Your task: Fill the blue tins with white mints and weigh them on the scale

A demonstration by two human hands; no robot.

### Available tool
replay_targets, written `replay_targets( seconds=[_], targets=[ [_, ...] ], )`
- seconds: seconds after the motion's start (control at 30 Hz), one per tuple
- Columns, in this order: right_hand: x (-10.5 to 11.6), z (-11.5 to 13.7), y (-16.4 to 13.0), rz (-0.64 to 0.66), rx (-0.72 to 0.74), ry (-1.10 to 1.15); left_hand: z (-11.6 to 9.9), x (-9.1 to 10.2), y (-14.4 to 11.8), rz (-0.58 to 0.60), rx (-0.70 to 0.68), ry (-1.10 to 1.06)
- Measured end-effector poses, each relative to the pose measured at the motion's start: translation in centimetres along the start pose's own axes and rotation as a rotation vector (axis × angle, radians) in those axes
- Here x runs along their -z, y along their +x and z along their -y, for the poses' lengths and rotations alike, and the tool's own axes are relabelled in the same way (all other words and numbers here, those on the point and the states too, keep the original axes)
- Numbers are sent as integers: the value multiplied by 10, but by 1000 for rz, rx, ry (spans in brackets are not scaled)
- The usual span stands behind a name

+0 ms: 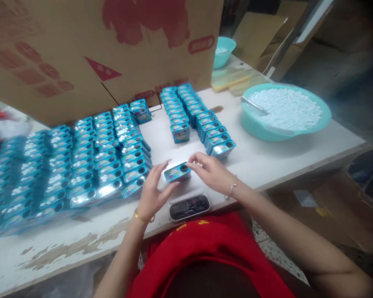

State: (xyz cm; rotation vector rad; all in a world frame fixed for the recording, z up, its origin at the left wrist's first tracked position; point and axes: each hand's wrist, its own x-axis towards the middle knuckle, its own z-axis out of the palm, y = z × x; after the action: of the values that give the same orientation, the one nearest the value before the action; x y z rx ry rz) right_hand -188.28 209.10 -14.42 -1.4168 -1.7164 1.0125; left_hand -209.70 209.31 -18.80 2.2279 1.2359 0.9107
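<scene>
A small blue tin [177, 172] with a colourful label and a round hole in its lid is held between both hands just above a small digital scale [189, 205]. My left hand [153, 192] grips the tin's left end and underside. At the tin's right end, the fingers of my right hand [211, 172] close on it. Both wrists wear thin gold bracelets.
Rows of several matching blue tins [81, 161] cover the left of the white table, and two more rows [199, 120] run behind the scale. A teal basin [257, 128] of small white pieces with a scoop sits at right. A large cardboard box [96, 45] stands behind.
</scene>
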Motion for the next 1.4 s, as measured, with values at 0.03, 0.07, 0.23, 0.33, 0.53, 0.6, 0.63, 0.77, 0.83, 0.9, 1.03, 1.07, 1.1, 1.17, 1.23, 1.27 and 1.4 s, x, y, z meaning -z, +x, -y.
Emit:
replay_targets(
  seconds=[0.03,0.07,0.23,0.33,0.53,0.6,0.63,0.77,0.83,0.9,1.03,1.07,1.1,1.17,1.23,1.27,1.4],
  targets=[
    [-1,6,6,35,9,-80,0,2,-6,-35,18,13],
    [-3,9,11,68,5,-146,0,4,-12,-62,37,22],
    [-6,12,23,151,-21,-307,4,9,-48,-130,118,14],
    [-7,15,27,192,-53,-423,8,5,-64,-130,172,-3],
    [-8,19,33,161,-37,-490,13,-2,-81,-137,246,-35],
    [-6,17,35,127,5,-378,15,-3,-86,-135,260,-36],
    [-4,16,34,102,22,-289,17,-4,-89,-130,267,-33],
    [5,1,23,21,-69,188,25,-10,-102,-94,290,-43],
    [8,-16,7,-8,-219,333,28,-14,-110,-46,277,-13],
    [8,-38,-14,-29,-366,352,29,-20,-116,19,243,80],
    [3,-69,-57,51,-600,418,27,-31,-123,131,165,252],
    [3,-70,-63,83,-626,482,26,-34,-123,146,159,269],
    [3,-67,-66,112,-631,545,26,-37,-123,153,158,280],
    [6,-53,-63,159,-583,611,26,-41,-123,154,163,295],
    [9,-32,-49,182,-468,556,28,-44,-124,154,166,304],
    [10,-21,-39,172,-382,484,29,-44,-125,154,164,307],
    [5,12,0,70,-31,42,32,-45,-127,147,156,310]
  ],
)
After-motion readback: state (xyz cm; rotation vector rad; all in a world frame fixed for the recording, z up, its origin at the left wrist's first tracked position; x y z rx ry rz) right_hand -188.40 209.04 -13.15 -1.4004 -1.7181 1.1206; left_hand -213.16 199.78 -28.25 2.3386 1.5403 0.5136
